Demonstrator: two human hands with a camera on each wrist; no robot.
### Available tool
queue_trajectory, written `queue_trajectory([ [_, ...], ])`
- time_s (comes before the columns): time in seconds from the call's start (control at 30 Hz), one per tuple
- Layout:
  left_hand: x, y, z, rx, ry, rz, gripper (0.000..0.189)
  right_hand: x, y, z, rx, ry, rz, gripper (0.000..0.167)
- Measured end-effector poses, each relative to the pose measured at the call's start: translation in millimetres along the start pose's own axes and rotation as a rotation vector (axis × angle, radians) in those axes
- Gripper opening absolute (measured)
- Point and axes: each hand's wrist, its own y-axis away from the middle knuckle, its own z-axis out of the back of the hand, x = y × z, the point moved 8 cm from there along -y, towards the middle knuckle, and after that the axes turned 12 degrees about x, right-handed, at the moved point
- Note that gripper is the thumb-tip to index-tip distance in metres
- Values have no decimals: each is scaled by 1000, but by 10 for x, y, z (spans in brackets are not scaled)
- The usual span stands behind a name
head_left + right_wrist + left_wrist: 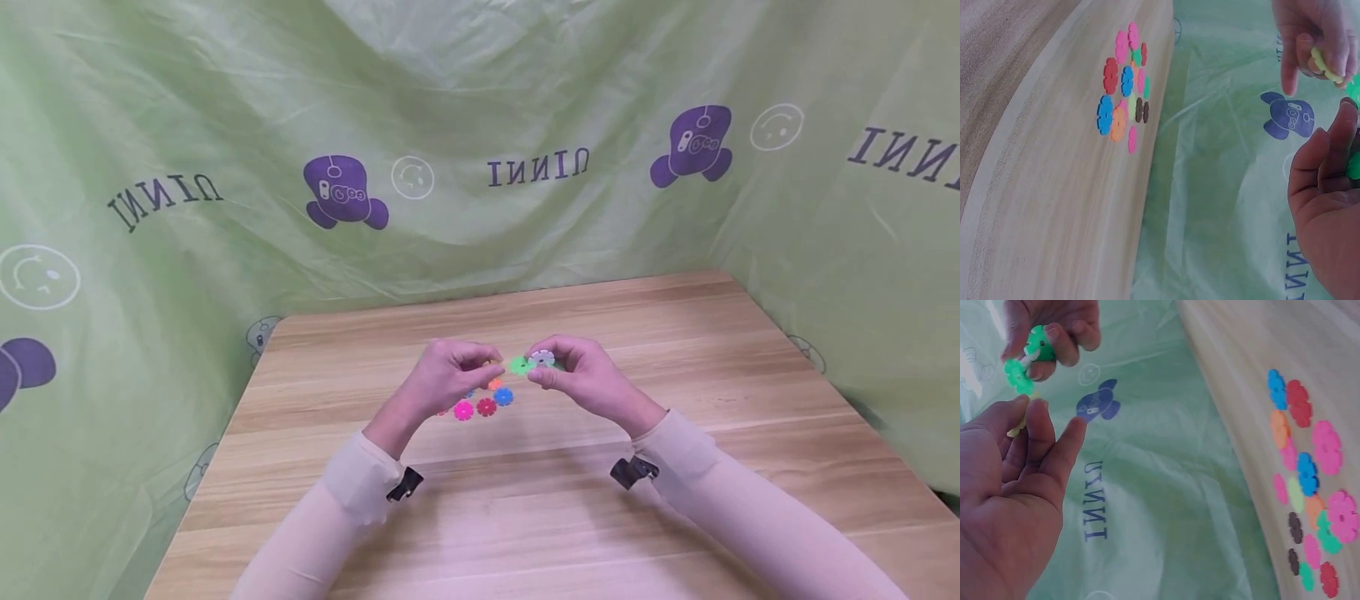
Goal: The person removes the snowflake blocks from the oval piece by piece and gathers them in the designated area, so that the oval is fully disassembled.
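Note:
Over the table, my left hand [447, 377] pinches a yellow notched plastic disc [1325, 65] between thumb and fingers. My right hand [592, 379] grips a small chain of joined notched discs: a green disc [1020, 377] on the side facing the left hand, a white disc [542, 357] in the middle, and a second green disc [1040, 342] partly covered by the right fingers. The yellow disc is close beside the nearer green one; whether they touch I cannot tell. Both hands are raised, fingertips facing each other.
Below the hands, several loose discs lie on the wooden table [300, 467], among them a blue disc [503, 397], a red disc [487, 407] and a pink disc [463, 410]. Some overlap. A green printed curtain [465, 100] surrounds the table's back and sides.

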Motion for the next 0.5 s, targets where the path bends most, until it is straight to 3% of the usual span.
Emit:
queue_trajectory([
  [0.17, 220, 37, -23, 30, -28, 114, 14, -21, 0, 10, 0, 0, -14, 22],
  [0.3, 471, 100, -29, 52, -75, 249, 25, -23, 8, 11, -2, -1, -37, 23],
  [0.5, 844, 202, -74, 127, -55, 406, 25, -37, 10, 0, -1, -8, -50, 23],
])
